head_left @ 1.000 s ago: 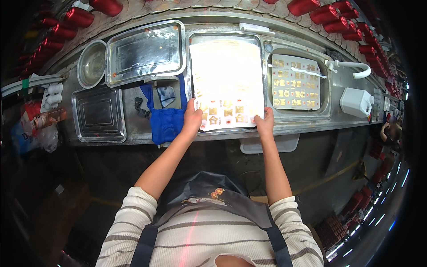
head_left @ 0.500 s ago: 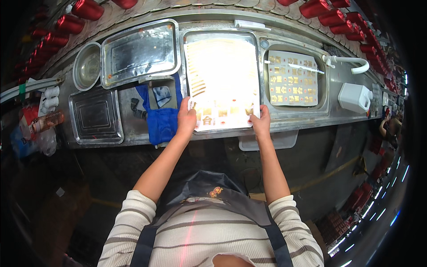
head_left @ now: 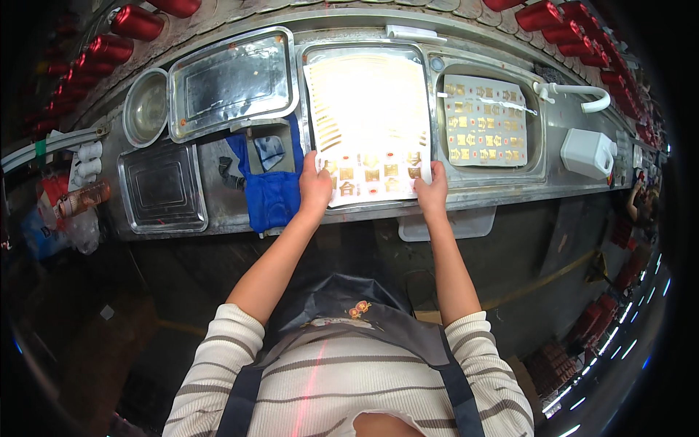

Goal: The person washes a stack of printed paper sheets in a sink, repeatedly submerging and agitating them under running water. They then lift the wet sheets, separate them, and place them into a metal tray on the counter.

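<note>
The fingers (head_left: pixel 437 173) of the left hand (head_left: pixel 315 191) and right hand (head_left: pixel 432 192) are closed on the near corners of a white printed sheet (head_left: pixel 375 156), one hand at each side. The sheet's long axis runs almost straight away from the fingers, leaning slightly left at its far end; its near short edge spans between the hands. Glare washes out most of it beyond the fingers, where it lies over a metal tray (head_left: pixel 364 45); contact cannot be told. Left of the left fingers is a blue cloth (head_left: pixel 273 202); right of the right fingers, a sink (head_left: pixel 536 149) holds another printed sheet (head_left: pixel 484 119).
</note>
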Demonstrator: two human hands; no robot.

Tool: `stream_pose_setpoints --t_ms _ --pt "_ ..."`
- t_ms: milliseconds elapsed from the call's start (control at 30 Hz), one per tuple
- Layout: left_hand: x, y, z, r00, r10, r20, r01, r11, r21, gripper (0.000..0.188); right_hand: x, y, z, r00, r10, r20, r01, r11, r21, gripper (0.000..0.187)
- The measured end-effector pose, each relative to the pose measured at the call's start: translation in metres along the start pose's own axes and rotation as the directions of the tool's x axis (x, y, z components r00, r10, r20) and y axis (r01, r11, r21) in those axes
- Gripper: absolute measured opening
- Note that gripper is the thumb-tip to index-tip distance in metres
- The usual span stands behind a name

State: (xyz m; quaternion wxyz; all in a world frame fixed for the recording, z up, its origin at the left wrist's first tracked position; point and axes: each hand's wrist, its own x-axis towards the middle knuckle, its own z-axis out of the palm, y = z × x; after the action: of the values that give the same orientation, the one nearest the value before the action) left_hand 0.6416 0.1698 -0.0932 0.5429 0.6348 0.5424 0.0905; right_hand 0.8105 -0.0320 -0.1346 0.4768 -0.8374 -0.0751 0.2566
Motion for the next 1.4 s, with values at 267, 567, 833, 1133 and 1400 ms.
stream_pose_setpoints --t_ms 267,567,833,1133,1400 --pt "-0.006 -0.001 0.0 0.99 0.135 -0.049 -0.132 0.989 0.073 0.039 0.005 0.001 0.004 0.999 -0.047 0.009 0.048 0.993 -0.106 0.04" --pt "-0.011 0.002 0.003 0.967 0.219 -0.13 -0.187 0.957 0.223 0.043 -0.004 -0.028 0.001 1.0 -0.019 -0.003 0.016 0.93 -0.367 0.039" --pt "-0.004 0.004 0.013 0.987 0.123 -0.101 -0.093 0.96 0.265 0.052 -0.002 -0.026 -0.001 1.0 0.03 0.01 -0.025 0.946 -0.324 0.05" --pt "0.0 -0.011 0.023 0.983 0.141 -0.118 -0.102 0.952 0.29 0.045 -0.001 -0.03 -0.003 0.998 0.062 0.016 -0.053 0.936 -0.347 0.054" --pt "-0.004 -0.01 0.012 0.99 0.134 -0.043 -0.125 0.976 0.178 0.053 -0.005 -0.038 -0.01 0.996 0.087 0.027 -0.072 0.934 -0.35 0.05"
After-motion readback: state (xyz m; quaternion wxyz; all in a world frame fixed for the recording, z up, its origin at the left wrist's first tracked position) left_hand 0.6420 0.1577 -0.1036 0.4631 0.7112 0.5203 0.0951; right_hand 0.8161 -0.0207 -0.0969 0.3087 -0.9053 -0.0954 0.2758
